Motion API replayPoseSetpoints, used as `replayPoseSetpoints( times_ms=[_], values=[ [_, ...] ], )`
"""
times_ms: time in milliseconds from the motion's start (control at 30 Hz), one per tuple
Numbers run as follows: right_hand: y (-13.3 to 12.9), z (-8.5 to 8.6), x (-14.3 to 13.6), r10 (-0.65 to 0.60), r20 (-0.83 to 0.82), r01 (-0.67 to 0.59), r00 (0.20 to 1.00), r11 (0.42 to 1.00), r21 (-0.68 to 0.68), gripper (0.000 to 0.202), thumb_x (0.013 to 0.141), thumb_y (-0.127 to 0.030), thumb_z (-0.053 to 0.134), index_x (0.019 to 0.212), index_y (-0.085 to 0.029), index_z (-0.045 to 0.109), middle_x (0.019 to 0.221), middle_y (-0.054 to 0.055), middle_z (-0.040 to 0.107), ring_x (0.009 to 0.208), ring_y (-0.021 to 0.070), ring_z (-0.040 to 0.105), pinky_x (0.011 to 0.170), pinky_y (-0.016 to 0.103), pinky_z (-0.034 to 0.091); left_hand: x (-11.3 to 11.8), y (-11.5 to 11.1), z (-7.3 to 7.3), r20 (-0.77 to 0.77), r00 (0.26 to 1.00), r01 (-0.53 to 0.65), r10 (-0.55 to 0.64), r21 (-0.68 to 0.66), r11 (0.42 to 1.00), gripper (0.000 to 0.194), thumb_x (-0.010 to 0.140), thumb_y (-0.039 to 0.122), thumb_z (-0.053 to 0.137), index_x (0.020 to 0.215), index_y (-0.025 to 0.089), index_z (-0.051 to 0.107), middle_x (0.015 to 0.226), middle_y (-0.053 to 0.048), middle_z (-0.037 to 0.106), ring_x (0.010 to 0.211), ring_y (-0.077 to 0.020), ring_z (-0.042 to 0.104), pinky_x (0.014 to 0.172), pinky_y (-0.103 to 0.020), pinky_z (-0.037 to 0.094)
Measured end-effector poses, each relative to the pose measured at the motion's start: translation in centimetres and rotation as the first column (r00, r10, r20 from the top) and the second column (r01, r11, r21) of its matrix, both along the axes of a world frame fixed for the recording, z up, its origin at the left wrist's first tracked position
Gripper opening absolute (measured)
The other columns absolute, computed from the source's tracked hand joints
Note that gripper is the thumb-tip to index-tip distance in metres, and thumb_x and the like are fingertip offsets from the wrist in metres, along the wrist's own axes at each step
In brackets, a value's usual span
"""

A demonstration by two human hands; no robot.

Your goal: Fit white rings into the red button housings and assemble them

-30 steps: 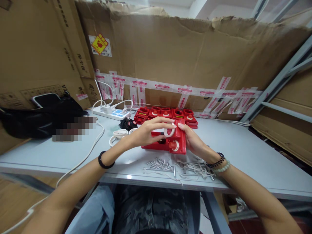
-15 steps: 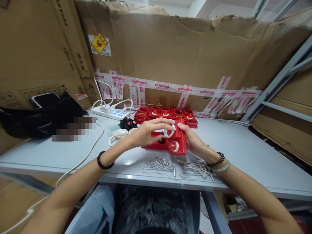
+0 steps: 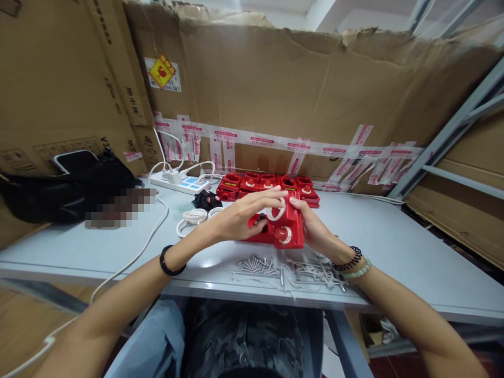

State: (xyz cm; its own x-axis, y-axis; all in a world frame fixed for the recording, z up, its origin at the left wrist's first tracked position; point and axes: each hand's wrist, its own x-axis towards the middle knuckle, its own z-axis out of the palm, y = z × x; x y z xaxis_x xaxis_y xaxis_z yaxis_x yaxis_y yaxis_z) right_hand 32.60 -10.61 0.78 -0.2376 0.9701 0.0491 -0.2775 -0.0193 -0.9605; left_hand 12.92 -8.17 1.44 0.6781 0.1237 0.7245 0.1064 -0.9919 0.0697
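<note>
Fingers wrapped round its right edge, my right hand [image 3: 315, 227] holds a red housing [image 3: 293, 235] tilted above the table. The housing has a white ring [image 3: 276, 210] at its upper opening and a red knob with a white collar below. My left hand [image 3: 242, 214] has its fingers stretched out, with fingertips at the white ring and the thumb lower, by a small black part. Another red piece [image 3: 260, 237] lies behind the left hand, partly hidden. Silver screws [image 3: 258, 265] are spread in front of the housing.
Several red housings [image 3: 268, 184] stand in a row at the back. To the left are white rings [image 3: 195, 216], a black bundle [image 3: 207, 200], a power strip [image 3: 179, 181] and a black bag [image 3: 71, 184]. Rods and white strings [image 3: 318, 273] lie near the front edge.
The held housing has shifted slightly to the right and turned a little. My left hand has moved slightly right with it, its fingers still stretched at the white ring.
</note>
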Motion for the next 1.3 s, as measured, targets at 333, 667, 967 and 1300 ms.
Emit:
replayPoseSetpoints(
  times_ms=[333, 667, 967, 1300],
  values=[
    [0.0, -0.4, 0.1, 0.011, 0.058, -0.017, 0.998, 0.994, 0.104, 0.029, 0.08, -0.042, 0.062, 0.102, -0.024, 0.061, 0.102, 0.003, 0.069, 0.086, 0.0168, 0.064, 0.077, 0.03, 0.053, 0.2, -0.1, 0.0, 0.042, 0.991, -0.117, 0.127, -0.199, 0.973, 0.039, 0.083, 0.03, 0.065, 0.117, 0.018, 0.051, 0.11, -0.01, 0.058, 0.102, -0.02, 0.057, 0.09, -0.037, 0.05],
    [-0.2, -0.1, 0.0, 0.0, 0.058, -0.006, 0.998, 0.994, 0.108, 0.034, 0.081, -0.044, 0.058, 0.108, -0.023, 0.061, 0.102, 0.004, 0.07, 0.087, 0.0193, 0.066, 0.08, 0.035, 0.055, 0.1, -0.1, 0.0, 0.061, 0.998, -0.025, 0.031, -0.095, 0.995, 0.046, 0.083, 0.019, 0.06, 0.127, 0.021, 0.048, 0.122, -0.012, 0.056, 0.118, -0.0223, 0.051, 0.1, -0.042, 0.045],
    [-0.4, -0.2, 0.3, -0.1, 0.172, 0.033, 0.98, 0.935, 0.353, 0.044, 0.079, -0.041, 0.063, 0.12, -0.028, 0.052, 0.116, 0.003, 0.064, 0.103, 0.0177, 0.061, 0.09, 0.035, 0.05, 0.3, -0.1, 0.1, 0.161, 0.98, -0.092, 0.12, -0.171, 0.981, 0.046, 0.076, 0.025, 0.068, 0.12, 0.017, 0.055, 0.115, -0.011, 0.062, 0.105, -0.0206, 0.058, 0.093, -0.036, 0.049],
    [-1.1, 0.2, 0.8, -0.417, 0.256, 0.073, 0.872, 0.628, 0.774, 0.081, 0.06, -0.025, 0.078, 0.132, -0.026, 0.042, 0.133, 0.009, 0.051, 0.117, 0.025, 0.053, 0.103, 0.045, 0.042, 0.4, 0.4, -0.3, 0.395, 0.911, 0.119, 0.119, -0.527, 0.842, 0.036, 0.079, 0.029, 0.065, 0.111, 0.016, 0.056, 0.101, -0.007, 0.064, 0.09, -0.0157, 0.062, 0.082, -0.03, 0.054]
  ],
)
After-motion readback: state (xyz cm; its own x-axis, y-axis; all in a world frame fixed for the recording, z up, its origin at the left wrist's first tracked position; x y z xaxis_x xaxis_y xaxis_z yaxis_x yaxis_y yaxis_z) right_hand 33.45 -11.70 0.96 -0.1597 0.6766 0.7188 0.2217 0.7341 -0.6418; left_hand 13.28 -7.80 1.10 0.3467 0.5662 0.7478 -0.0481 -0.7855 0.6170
